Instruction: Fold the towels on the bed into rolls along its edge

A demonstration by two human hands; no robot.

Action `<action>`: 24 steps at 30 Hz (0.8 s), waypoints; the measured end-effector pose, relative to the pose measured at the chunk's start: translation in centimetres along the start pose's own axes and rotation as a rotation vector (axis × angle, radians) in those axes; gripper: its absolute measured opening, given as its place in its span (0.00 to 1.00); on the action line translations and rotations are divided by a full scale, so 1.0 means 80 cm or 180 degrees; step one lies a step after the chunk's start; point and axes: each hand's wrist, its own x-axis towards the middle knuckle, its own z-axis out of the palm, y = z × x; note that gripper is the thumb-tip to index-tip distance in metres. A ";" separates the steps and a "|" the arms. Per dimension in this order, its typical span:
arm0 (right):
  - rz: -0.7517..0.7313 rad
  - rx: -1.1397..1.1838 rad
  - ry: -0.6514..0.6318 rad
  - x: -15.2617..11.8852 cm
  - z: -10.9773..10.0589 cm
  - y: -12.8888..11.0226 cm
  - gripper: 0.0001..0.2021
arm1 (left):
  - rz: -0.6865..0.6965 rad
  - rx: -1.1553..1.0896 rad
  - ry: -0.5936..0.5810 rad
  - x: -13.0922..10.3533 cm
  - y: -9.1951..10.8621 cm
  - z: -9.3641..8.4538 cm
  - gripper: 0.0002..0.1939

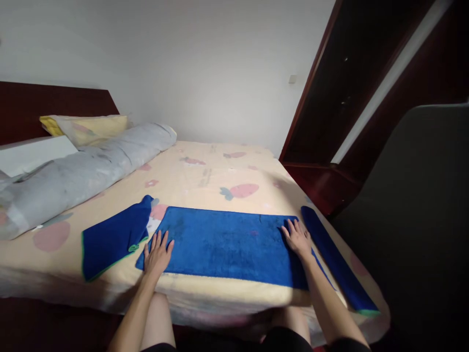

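Observation:
A blue towel (pixel 227 247) lies spread flat near the front edge of the bed. My left hand (pixel 158 253) rests palm down on its left end, fingers spread. On the towel's right end lies my right hand (pixel 297 238), also flat with the fingers apart. Left of my left hand is a darker blue cloth (pixel 110 239) with green edging, its right side bunched up. To the right of my right hand sits a long, narrow, folded or rolled blue cloth (pixel 337 261) with a green end.
The bed (pixel 205 168) has a cream sheet with a pink fruit print. A long grey rolled bundle (pixel 98 161), a yellowish pillow (pixel 95 128) and a white flat object (pixel 40 154) lie at the left. A dark panel (pixel 414 210) stands at the right.

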 end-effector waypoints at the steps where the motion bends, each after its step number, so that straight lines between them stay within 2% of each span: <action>1: -0.0100 -0.0002 0.0123 -0.014 0.003 0.000 0.32 | 0.0023 0.0028 0.0037 -0.007 -0.007 0.000 0.30; 5: -0.0607 0.0074 0.0288 -0.080 0.021 0.017 0.33 | 0.0004 0.0021 -0.0130 -0.033 -0.040 0.003 0.31; 7: -0.0690 0.0166 0.0330 -0.103 0.024 0.029 0.33 | -0.0024 -0.0045 -0.0260 -0.040 -0.052 0.003 0.31; 10: -0.0617 0.0521 0.0544 -0.121 0.012 0.032 0.33 | -0.0130 -0.0148 -0.0332 -0.045 -0.050 -0.001 0.30; 12: -0.0507 0.0936 0.0785 -0.134 -0.003 0.019 0.32 | -0.0309 -0.0134 -0.0157 -0.048 -0.036 -0.006 0.29; 14: -0.0436 0.1570 0.0885 -0.158 -0.019 -0.007 0.31 | -0.0398 -0.0117 0.0217 -0.048 -0.011 -0.014 0.27; 15: -0.0405 0.1978 0.0782 -0.175 -0.024 -0.023 0.30 | -0.0349 -0.0160 0.0420 -0.046 0.004 -0.021 0.27; 16: -0.0388 0.2438 0.0538 -0.194 -0.028 -0.042 0.29 | -0.0239 -0.0260 0.0591 -0.042 0.022 -0.029 0.26; 18: -0.0291 0.3359 -0.0332 -0.236 -0.028 -0.081 0.28 | 0.0070 -0.0613 0.0784 -0.024 0.063 -0.050 0.24; 20: -0.0250 0.4108 -0.1238 -0.275 -0.021 -0.122 0.34 | 0.0363 -0.1037 0.0774 0.005 0.109 -0.074 0.22; 21: -0.0227 0.4407 -0.1545 -0.290 -0.015 -0.141 0.39 | 0.0465 -0.1230 0.0722 0.021 0.133 -0.085 0.20; 22: -0.0202 0.4627 -0.1744 -0.302 -0.009 -0.159 0.43 | 0.0556 -0.1379 0.0625 0.039 0.158 -0.095 0.19; 24: -0.0114 0.4920 -0.1888 -0.319 0.003 -0.190 0.49 | 0.0754 -0.1459 0.0322 0.072 0.204 -0.108 0.18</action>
